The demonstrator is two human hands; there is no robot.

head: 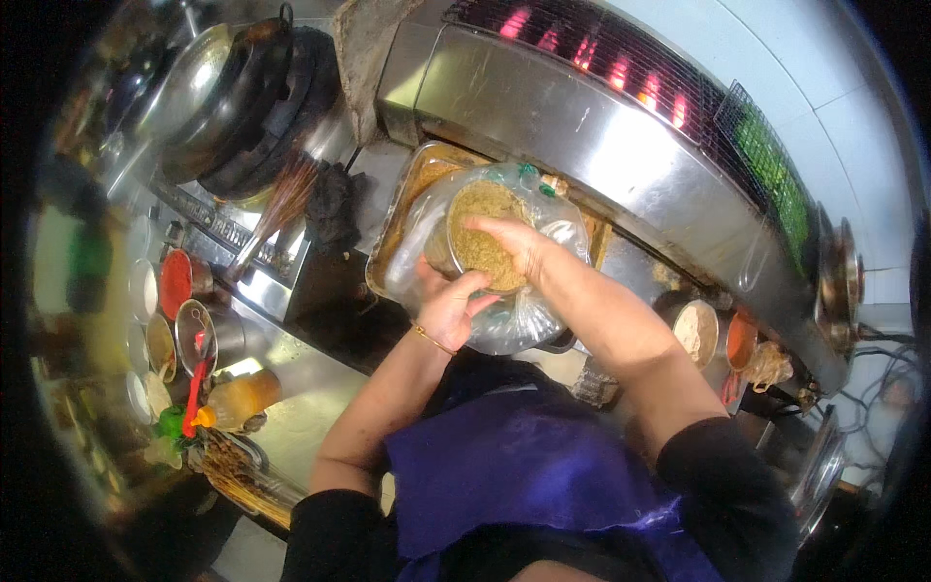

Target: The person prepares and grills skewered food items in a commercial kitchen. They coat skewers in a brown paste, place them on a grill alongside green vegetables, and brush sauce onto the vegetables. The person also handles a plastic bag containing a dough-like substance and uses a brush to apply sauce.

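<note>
A round metal container (438, 251) filled with greenish-brown ground spice (484, 247) is tilted above a clear plastic bag (407, 254). My left hand (452, 305) supports the container from its lower side, fingers and thumb around the wall and rim. My right hand (509, 244) reaches over the opening, its fingers on the spice and its palm near the right rim; whether it grasps any spice cannot be told. Beneath the bag is a rectangular metal tray (383, 251) with a brownish surface. Green ties show on the bag's far side.
A grill (596, 54) glows beyond the steel ledge (553, 109). Dark woks (240, 94) and a bristle whisk (280, 204) stand left. Nearer left are a red spice tub (176, 282) and a yellow-orange bottle (244, 400). Spice containers (696, 335) sit right.
</note>
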